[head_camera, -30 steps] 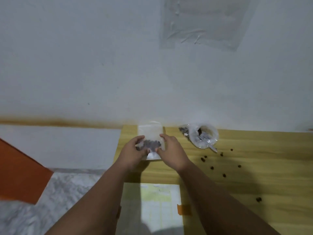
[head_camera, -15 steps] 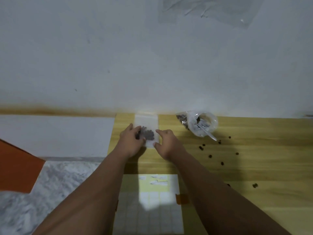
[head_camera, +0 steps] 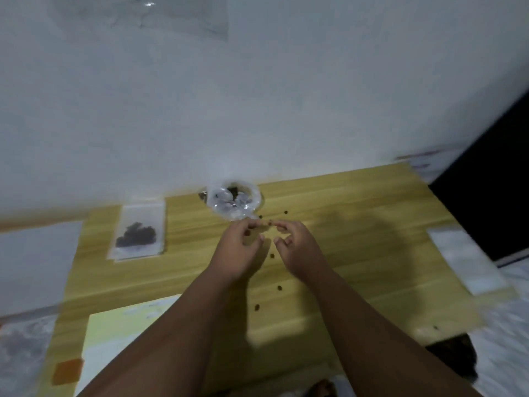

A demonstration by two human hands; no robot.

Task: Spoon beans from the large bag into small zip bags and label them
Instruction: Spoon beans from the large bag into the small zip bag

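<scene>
At the far middle of the wooden surface (head_camera: 357, 239), against the wall, sits one large clear bag (head_camera: 233, 203) with its mouth rolled open; dark beans show inside it, and the contents are otherwise too blurred to make out. One small zip bag (head_camera: 140, 232) lies flat to its left, well apart from it, near the surface's far left corner, with one dark clump of beans in its lower half. About eight loose beans (head_camera: 279, 287) are scattered on the bare wood between the large bag and the near edge, and two of them lie just beside the bag.

Both hands hover just in front of the large bag, close together but not touching each other. The left hand (head_camera: 239, 250) has its fingers curled loosely inward; whether it holds anything cannot be told. The right hand (head_camera: 297, 247) is likewise half curled, with one dark speck near its fingertips, and it cannot be told whether that is a pinched bean or one lying on the wood.

One pale yellow sheet (head_camera: 114, 333) lies at the near left of the surface, with one orange tab (head_camera: 67, 371) at its near left corner. One white sheet (head_camera: 463, 259) rests at the right edge.
</scene>
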